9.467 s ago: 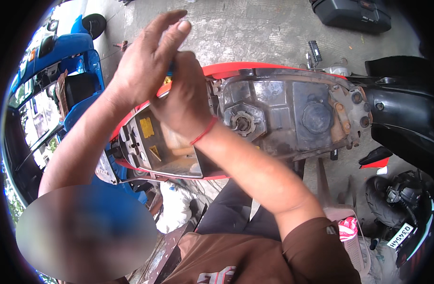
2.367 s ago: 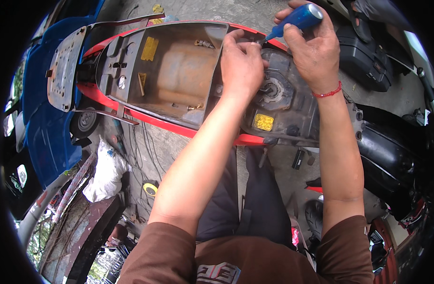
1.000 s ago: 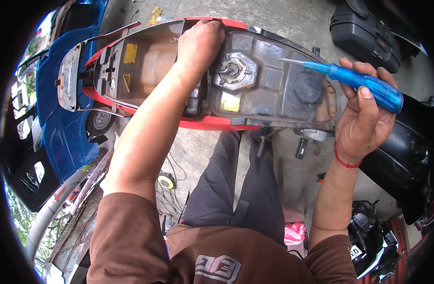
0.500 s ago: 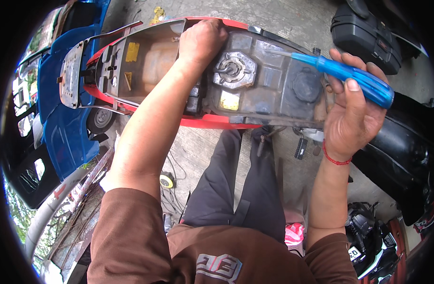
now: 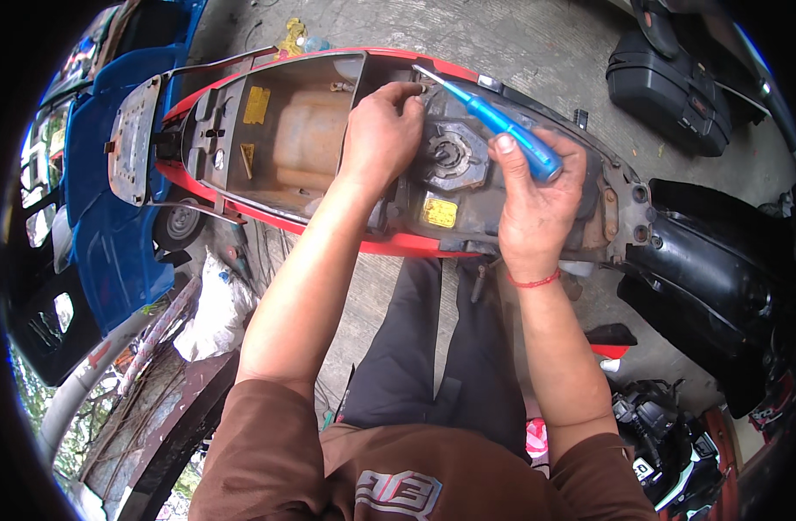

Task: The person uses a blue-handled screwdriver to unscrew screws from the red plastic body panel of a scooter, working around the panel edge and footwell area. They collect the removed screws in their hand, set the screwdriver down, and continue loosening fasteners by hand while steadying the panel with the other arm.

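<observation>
My right hand (image 5: 541, 204) grips a screwdriver (image 5: 513, 132) by its translucent blue handle. Its thin metal shaft points up and left, with the tip above the far edge of a motorcycle body (image 5: 389, 247) with red side panels. My left hand (image 5: 382, 139) is closed, its fingertips bent down by the divider between the open storage box (image 5: 307, 130) and the fuel tank (image 5: 467, 204). Whatever lies under those fingertips is too small or hidden to make out. A round filler cap (image 5: 450, 154) sits on the tank between my hands.
A black top case (image 5: 667, 91) stands at the far right, above a black seat-like piece (image 5: 719, 252). Blue bodywork (image 5: 120, 191) with a small wheel (image 5: 181, 224) is on the left. A white plastic bag (image 5: 216, 313) lies at the lower left.
My right hand has brought the screwdriver leftward over the tank, its tip now close to my left hand. The left hand has shifted slightly down in view, fingers now pointing right.
</observation>
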Demonstrator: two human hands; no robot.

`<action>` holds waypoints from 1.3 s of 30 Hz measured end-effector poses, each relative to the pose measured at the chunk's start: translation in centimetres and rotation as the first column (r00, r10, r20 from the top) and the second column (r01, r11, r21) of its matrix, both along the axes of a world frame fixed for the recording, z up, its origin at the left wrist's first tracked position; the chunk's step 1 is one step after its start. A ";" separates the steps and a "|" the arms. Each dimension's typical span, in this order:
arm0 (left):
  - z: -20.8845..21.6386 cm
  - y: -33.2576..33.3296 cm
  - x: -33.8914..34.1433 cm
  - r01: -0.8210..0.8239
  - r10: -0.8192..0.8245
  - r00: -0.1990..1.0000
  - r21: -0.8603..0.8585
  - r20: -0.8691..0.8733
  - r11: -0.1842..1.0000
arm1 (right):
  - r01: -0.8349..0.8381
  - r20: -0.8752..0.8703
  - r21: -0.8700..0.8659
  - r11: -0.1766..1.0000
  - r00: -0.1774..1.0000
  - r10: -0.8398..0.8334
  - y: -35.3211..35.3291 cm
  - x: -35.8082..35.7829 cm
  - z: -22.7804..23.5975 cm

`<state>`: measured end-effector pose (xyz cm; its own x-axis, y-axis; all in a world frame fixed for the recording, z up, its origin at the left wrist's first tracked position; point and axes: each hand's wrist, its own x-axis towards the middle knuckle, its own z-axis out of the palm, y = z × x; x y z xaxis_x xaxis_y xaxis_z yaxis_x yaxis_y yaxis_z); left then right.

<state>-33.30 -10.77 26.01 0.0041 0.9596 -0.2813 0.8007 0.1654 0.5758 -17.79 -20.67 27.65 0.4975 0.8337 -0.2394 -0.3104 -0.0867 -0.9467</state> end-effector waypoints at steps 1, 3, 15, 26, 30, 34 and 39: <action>-0.4 0.3 0.1 0.032 -0.031 0.999 0.055 -0.013 0.998 | -0.025 0.096 0.025 0.999 0.995 0.022 -0.1 -0.1 -0.2; -0.9 0.6 0.3 0.106 -0.099 0.994 0.187 -0.046 0.977 | -0.050 0.250 -0.029 0.998 0.967 0.056 -0.5 -0.2 -0.4; -0.8 1.1 0.4 0.145 -0.141 0.989 0.076 -0.049 0.987 | -0.015 0.219 -0.085 0.996 0.975 0.033 -0.8 -0.5 -1.6; -1.0 1.4 0.3 0.159 -0.156 0.987 0.070 -0.049 0.985 | -0.056 0.487 -0.116 0.992 0.867 0.106 0.4 -1.3 -0.3; -0.8 1.8 0.2 0.246 -0.238 0.968 0.105 -0.082 0.964 | -0.190 0.389 -0.487 0.852 0.826 0.407 1.1 0.8 2.2; -1.0 2.6 0.5 0.265 -0.239 0.957 0.164 -0.162 0.950 | -0.424 0.048 -0.604 0.675 0.826 0.562 1.8 2.0 2.4; -1.5 2.6 0.7 0.266 -0.232 0.956 0.200 -0.178 0.943 | -0.455 0.095 -0.498 0.738 0.818 0.567 0.2 -0.1 1.3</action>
